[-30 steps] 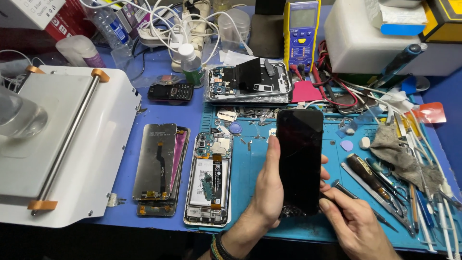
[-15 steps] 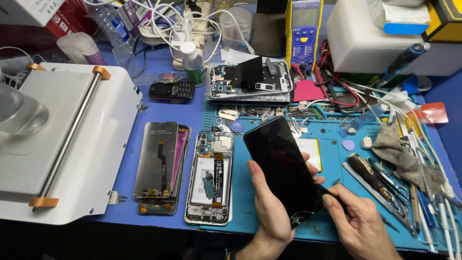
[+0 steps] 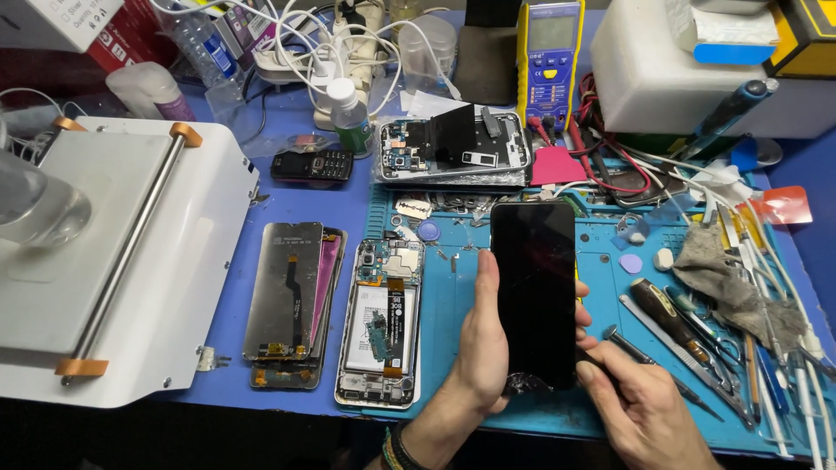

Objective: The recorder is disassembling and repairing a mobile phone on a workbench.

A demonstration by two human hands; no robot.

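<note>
My left hand (image 3: 482,348) grips a black phone screen (image 3: 533,292) by its left edge and holds it upright above the blue work mat (image 3: 601,261). My right hand (image 3: 640,405) sits at the screen's lower right corner, fingers closed around a thin dark tool (image 3: 649,361) whose tip touches the screen's bottom edge. To the left lies an opened phone body (image 3: 380,322) with its battery and boards showing. Further left, a stack of loose display panels (image 3: 292,300) rests face down.
A white machine (image 3: 104,252) with a metal bar fills the left. Another opened phone (image 3: 453,152), a small keypad phone (image 3: 311,164) and a yellow multimeter (image 3: 549,57) lie behind. Screwdrivers, tweezers and a grey rag (image 3: 727,283) crowd the right side. Cables and bottles stand at the back.
The screen went from upright to tilted left and is upright again now. My right hand stayed at its lower right corner with the tool.
</note>
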